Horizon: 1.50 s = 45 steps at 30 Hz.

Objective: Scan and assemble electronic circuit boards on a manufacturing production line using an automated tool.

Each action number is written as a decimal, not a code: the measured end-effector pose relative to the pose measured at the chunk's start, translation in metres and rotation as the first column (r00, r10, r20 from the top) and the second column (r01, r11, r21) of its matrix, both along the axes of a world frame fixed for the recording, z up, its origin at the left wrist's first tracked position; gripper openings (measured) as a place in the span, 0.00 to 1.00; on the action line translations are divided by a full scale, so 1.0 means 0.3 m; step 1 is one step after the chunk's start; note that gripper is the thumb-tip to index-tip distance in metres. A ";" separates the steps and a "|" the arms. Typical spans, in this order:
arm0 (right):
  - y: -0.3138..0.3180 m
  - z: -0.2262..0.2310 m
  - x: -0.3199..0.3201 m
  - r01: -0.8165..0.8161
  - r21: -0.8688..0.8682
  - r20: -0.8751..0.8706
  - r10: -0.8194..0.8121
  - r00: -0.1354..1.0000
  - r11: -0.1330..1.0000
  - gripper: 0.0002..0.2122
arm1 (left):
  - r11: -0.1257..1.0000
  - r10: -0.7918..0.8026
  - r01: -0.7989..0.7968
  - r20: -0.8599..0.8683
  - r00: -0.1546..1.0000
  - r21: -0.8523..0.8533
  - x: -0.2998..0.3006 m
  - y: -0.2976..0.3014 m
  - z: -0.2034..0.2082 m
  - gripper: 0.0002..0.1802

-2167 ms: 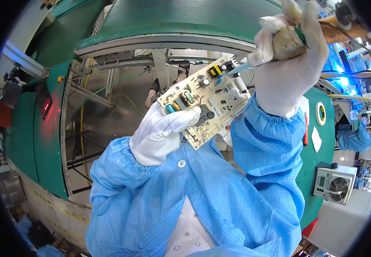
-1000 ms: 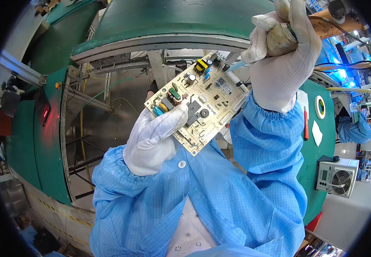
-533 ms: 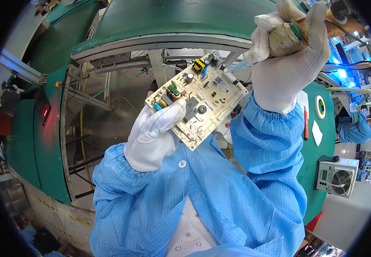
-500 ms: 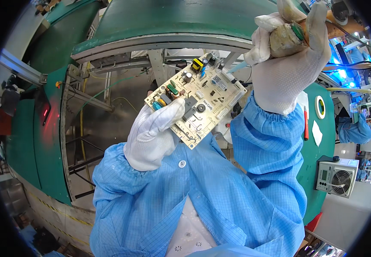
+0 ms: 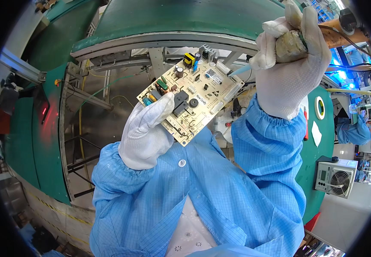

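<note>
The white-gloved left hand (image 5: 146, 135) has its fingers pinching a cream rectangular circuit board (image 5: 202, 96), which extends up and right beyond them. The white-gloved right hand (image 5: 289, 70) has fingers curled around a grey-tan rounded lump (image 5: 290, 48); a pale-blue slender tip (image 5: 242, 70) juts left below those fingers, near the board's edge.
</note>
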State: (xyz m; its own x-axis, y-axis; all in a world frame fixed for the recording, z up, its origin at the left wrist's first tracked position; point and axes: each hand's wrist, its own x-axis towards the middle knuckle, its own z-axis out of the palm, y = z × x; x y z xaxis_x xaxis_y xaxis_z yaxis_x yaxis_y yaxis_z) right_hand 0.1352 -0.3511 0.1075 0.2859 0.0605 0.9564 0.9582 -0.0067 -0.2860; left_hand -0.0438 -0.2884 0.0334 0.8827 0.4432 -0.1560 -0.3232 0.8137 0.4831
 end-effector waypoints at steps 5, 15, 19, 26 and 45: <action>0.003 0.002 0.004 0.042 -0.015 0.048 -0.041 0.998 0.999 0.27 | 1.000 0.009 -0.009 -0.003 1.000 -0.006 -0.004 0.003 -0.002 0.29; 0.002 0.001 0.023 0.123 -0.041 0.135 -0.117 0.984 0.992 0.26 | 0.999 -0.001 0.002 0.032 0.999 -0.035 -0.020 0.007 -0.019 0.29; 0.012 0.008 0.047 0.153 -0.048 0.176 -0.142 0.974 0.987 0.26 | 0.994 -0.019 0.022 0.036 0.999 -0.105 -0.011 0.016 -0.018 0.26; -0.001 0.051 0.139 -0.648 0.494 -0.420 0.811 0.406 0.580 0.13 | 0.999 0.030 -0.030 -0.003 1.000 0.016 -0.024 0.081 -0.061 0.28; -0.045 -0.296 0.769 0.083 -0.808 -0.207 -0.411 0.888 0.584 0.24 | 0.496 0.773 -0.578 -0.026 0.634 0.648 -0.321 1.127 -0.013 0.15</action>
State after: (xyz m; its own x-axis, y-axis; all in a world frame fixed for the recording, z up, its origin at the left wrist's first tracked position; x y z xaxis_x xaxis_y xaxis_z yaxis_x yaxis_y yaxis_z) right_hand 0.3658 -0.3647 0.0185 0.6920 0.5870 0.4203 0.7205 -0.5983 -0.3506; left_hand -0.1400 0.0498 0.0296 0.2232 0.9639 0.1451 -0.4267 -0.0372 0.9036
